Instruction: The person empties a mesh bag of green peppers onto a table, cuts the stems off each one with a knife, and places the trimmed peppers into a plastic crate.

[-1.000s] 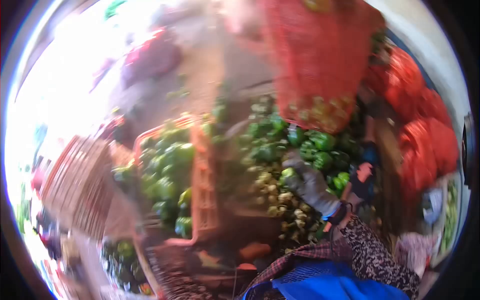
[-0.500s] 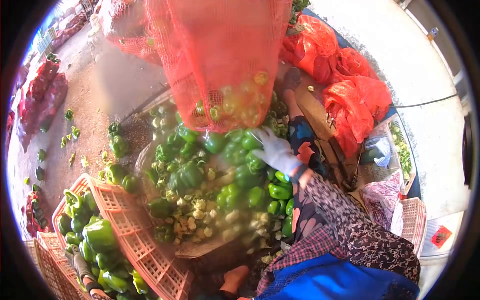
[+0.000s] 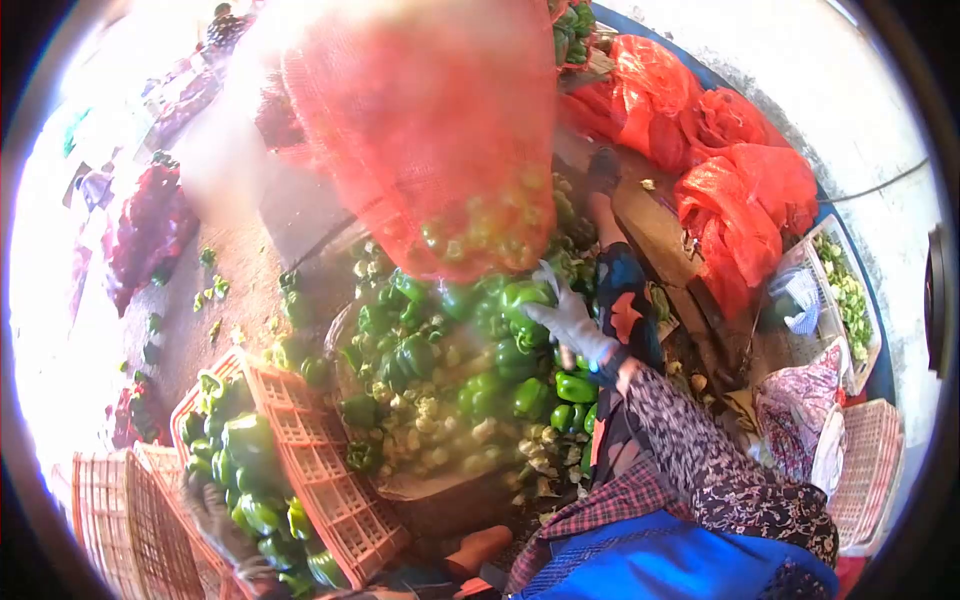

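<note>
Right hand (image 3: 572, 322), gloved, fingers spread wide, resting on green peppers (image 3: 470, 350) heaped centre, just under hanging red mesh sack (image 3: 430, 140). Left hand (image 3: 225, 525), gloved, bottom left at pepper-filled crate (image 3: 310, 470); grip: can't tell. Crates crowd left edge, red sacks (image 3: 740, 190) right. Bare dirt ground w/ scattered peppers upper left.

We see a heap of shiny green peppers (image 3: 470, 370) lying on the ground, with pale cut stems mixed in. Our right hand (image 3: 568, 322) in a gray glove rests on the top peppers. A red net sack (image 3: 420, 130) hangs just above them, with some peppers inside.
</note>
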